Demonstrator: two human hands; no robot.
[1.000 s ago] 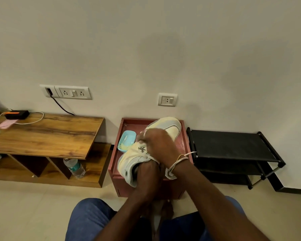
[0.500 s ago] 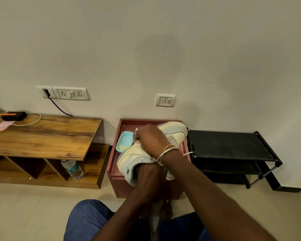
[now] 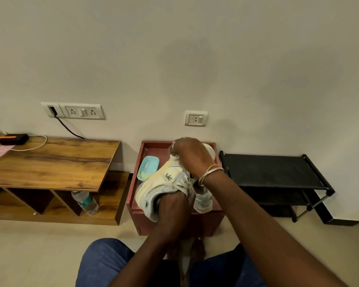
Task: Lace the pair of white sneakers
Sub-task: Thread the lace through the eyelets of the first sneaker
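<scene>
A white sneaker [image 3: 164,183] with yellowed trim is held tilted above the red-brown box [image 3: 151,148], toe pointing away. My left hand [image 3: 172,206] grips its heel opening from below. My right hand [image 3: 192,156] is curled over the toe end, fingers closed on the front of the shoe; whether it pinches the white lace [image 3: 182,186] is hidden. Lace strands cross the tongue near my wrist. A second white sneaker [image 3: 203,200] lies in the box, mostly behind my right forearm.
A light blue tray [image 3: 148,167] lies in the box at the left. A low wooden table [image 3: 50,160] stands to the left with a water bottle [image 3: 85,201] underneath. A black shoe rack [image 3: 274,170] stands to the right. My knees fill the bottom of the view.
My right hand has slid forward from the middle of the sneaker to its toe end. The loose lace end near my wrist is out of sight. My left hand keeps its grip.
</scene>
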